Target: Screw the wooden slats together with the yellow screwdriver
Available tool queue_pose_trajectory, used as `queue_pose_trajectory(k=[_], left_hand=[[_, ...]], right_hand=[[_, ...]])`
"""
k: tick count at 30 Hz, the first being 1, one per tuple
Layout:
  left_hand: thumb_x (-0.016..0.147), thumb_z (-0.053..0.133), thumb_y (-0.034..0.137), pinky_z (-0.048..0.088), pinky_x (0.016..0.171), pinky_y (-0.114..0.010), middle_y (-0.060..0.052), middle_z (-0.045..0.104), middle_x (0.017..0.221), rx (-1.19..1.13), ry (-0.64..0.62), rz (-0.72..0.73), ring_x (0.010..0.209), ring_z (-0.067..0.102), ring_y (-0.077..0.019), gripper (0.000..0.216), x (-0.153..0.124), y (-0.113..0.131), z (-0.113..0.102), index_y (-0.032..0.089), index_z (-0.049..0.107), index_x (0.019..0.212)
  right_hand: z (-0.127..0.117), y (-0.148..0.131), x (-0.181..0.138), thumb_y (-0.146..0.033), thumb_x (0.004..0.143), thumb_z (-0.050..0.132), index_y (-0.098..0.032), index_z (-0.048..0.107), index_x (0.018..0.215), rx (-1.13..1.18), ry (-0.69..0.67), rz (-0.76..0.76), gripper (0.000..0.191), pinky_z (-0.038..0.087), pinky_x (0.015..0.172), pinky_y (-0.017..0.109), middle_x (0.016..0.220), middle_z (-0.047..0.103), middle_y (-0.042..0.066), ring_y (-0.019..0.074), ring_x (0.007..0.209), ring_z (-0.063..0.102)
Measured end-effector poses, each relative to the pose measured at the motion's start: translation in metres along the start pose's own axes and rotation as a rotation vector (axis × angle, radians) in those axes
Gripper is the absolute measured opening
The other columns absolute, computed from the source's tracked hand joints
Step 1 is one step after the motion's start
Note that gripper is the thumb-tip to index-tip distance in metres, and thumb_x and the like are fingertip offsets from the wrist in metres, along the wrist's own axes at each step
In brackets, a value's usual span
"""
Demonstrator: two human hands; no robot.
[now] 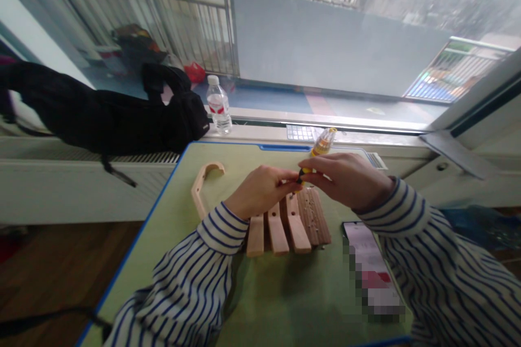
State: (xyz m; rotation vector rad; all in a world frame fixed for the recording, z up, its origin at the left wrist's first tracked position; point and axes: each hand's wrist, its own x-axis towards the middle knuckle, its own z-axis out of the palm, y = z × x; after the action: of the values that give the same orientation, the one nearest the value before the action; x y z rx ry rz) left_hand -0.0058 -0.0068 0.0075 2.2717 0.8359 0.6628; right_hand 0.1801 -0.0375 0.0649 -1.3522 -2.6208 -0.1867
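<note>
My right hand [344, 176] is closed around a screwdriver [324, 142] with a clear yellow handle, which leans with its handle end up and away. My left hand [264, 187] pinches the lower black-and-yellow part of the same tool; its tip is hard to make out. Just under both hands lie several light wooden strips [299, 234] side by side, with dark holes in them. Against their right edge is a brown grooved wooden block [319, 222] with small metal bits, perhaps screws, on it. My left hand and sleeve cover part of the strips.
A curved wooden hook-shaped piece [198, 187] lies at the left on the green table [293, 303]. A phone [372, 265] is near my right forearm. Behind the table, a water bottle [218, 108] and a black bag [122, 119] rest on the window ledge.
</note>
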Motion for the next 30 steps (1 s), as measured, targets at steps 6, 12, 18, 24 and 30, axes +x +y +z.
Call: queue_pose_trajectory(k=[6,12,18,24,30], left_hand=[[0.086,0.045,0.031,0.039,0.064,-0.021,0.0,0.067,0.084,-0.021,-0.003,0.014,0.073,0.057,-0.0116,0.029,-0.0004,0.0006,0.0006,0.022,0.06,0.109],[0.087,0.043,0.031,0.04,0.067,-0.023,-0.001,0.067,0.085,-0.031,-0.026,0.015,0.075,0.057,-0.0121,0.03,0.0,-0.0005,-0.0003,0.021,0.061,0.109],[0.086,0.044,0.031,0.039,0.062,-0.021,-0.001,0.067,0.082,-0.002,-0.017,-0.001,0.07,0.057,-0.0114,0.03,-0.0001,0.0,-0.0008,0.023,0.06,0.109],[0.081,0.05,0.037,0.037,0.058,-0.02,0.002,0.065,0.074,0.009,0.024,-0.029,0.061,0.054,-0.0094,0.028,-0.0012,0.0036,-0.0018,0.024,0.063,0.103],[0.081,0.049,0.038,0.038,0.06,-0.021,0.0,0.066,0.075,-0.016,0.043,-0.065,0.068,0.056,-0.0121,0.027,-0.0025,0.0048,-0.004,0.021,0.067,0.093]], right_hand=[[0.0018,-0.0003,-0.0008,-0.04,0.086,0.039,-0.021,0.058,0.103,0.005,0.004,0.015,0.032,0.036,0.055,0.025,0.085,0.067,0.004,0.015,0.068,0.061],[0.0049,-0.002,-0.0023,-0.041,0.086,0.04,-0.021,0.059,0.101,0.03,0.036,0.046,0.031,0.036,0.055,0.026,0.084,0.067,0.003,0.0151,0.069,0.061],[0.0069,-0.0033,-0.0014,-0.043,0.086,0.038,-0.02,0.058,0.1,0.064,0.037,0.058,0.033,0.037,0.056,0.026,0.084,0.066,0.003,0.0146,0.068,0.06],[0.0044,-0.0044,-0.0003,-0.042,0.086,0.039,-0.021,0.057,0.1,0.059,0.02,0.055,0.031,0.037,0.056,0.026,0.084,0.066,0.002,0.0144,0.068,0.059],[0.0014,-0.0082,0.0023,-0.043,0.086,0.037,-0.021,0.057,0.103,0.058,0.008,0.036,0.033,0.038,0.057,0.027,0.086,0.067,0.002,0.0148,0.069,0.061]])
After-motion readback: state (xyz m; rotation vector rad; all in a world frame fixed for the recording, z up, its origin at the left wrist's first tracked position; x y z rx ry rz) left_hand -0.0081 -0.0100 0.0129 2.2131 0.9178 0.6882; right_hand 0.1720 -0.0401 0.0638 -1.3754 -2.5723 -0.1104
